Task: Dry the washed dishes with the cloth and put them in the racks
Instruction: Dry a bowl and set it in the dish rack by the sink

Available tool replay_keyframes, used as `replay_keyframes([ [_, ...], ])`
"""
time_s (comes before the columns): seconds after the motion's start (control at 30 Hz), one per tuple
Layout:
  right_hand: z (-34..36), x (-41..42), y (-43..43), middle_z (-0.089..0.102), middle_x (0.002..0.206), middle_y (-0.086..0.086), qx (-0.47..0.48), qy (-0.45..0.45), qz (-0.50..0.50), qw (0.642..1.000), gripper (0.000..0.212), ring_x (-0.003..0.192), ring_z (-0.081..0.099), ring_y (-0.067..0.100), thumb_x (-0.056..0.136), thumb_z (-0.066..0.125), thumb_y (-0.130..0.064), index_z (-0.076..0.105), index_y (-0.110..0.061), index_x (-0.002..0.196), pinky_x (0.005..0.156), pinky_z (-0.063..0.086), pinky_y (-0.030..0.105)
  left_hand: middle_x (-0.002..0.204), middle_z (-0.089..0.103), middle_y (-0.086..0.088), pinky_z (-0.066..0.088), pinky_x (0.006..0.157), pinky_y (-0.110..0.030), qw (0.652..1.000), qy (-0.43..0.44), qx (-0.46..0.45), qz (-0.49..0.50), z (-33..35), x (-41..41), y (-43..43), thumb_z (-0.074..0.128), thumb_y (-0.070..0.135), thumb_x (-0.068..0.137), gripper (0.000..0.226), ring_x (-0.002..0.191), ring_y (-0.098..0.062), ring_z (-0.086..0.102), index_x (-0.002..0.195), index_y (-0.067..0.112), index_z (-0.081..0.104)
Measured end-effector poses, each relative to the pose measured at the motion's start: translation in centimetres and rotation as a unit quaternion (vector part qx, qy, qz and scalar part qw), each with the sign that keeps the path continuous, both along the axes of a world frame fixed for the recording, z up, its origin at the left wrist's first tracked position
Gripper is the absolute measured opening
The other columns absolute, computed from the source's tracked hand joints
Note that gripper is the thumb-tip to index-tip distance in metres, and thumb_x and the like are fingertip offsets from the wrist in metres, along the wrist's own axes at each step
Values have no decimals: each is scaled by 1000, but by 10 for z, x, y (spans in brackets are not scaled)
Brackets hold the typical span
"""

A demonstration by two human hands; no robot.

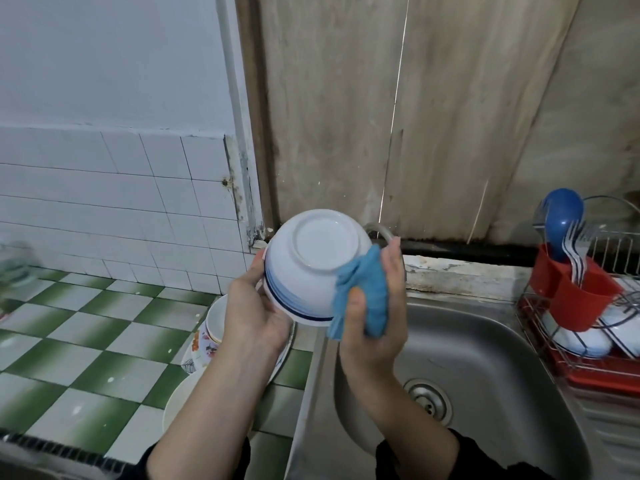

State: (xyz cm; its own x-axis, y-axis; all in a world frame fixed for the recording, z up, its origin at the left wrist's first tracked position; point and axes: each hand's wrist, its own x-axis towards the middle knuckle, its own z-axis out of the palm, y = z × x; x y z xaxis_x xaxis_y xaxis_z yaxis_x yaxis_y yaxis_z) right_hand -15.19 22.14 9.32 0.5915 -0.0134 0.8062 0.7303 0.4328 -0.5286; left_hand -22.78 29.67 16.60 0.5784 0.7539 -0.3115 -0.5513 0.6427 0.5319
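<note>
Above the left edge of the stainless-steel sink (485,344), the left hand (256,306) cups the rim and side of a white ceramic bowl with blue bands (311,268). The bowl is held upside down, its foot ring tipped toward the camera. On the bowl's sink side, the right hand (377,327) clutches a bunched light-blue cloth (369,289), thumb pinning it against the bowl's outer wall. Left of the sink, a green-and-white chequered tile counter (86,341) carries stacked white plates and bowls (209,337), one flower-patterned, partly hidden behind the left forearm. Right of the sink sits a wire dish rack on a red tray (588,367) with white bowls (581,341) lying in it. Its red plastic cutlery holder (581,292) holds metal forks (576,247) and a blue plastic spoon (562,216).
</note>
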Motion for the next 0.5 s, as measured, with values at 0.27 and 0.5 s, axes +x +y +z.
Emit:
replay_keyframes([
  [0.27, 76, 53, -9, 73, 76, -2, -77, 394, 227, 887, 16, 68, 67, 9, 95, 56, -6, 71, -12, 92, 67, 52, 23, 75, 74, 10, 54, 61, -19, 911, 100, 388, 95, 1, -11, -8, 59, 2, 91, 18, 68, -5, 66, 83, 15, 70],
  [0.5, 84, 3, -1, 61, 133, 2, -327, -118, -41, 937, 39, 130, 50, 18, 88, 52, -23, 66, -11, 123, 115, 28, 34, 56, 66, 11, 43, 50, -12, 862, 158, 476, 71, -12, 5, -42, 53, -17, 87, 34, 52, 3, 55, 78, 11, 69],
])
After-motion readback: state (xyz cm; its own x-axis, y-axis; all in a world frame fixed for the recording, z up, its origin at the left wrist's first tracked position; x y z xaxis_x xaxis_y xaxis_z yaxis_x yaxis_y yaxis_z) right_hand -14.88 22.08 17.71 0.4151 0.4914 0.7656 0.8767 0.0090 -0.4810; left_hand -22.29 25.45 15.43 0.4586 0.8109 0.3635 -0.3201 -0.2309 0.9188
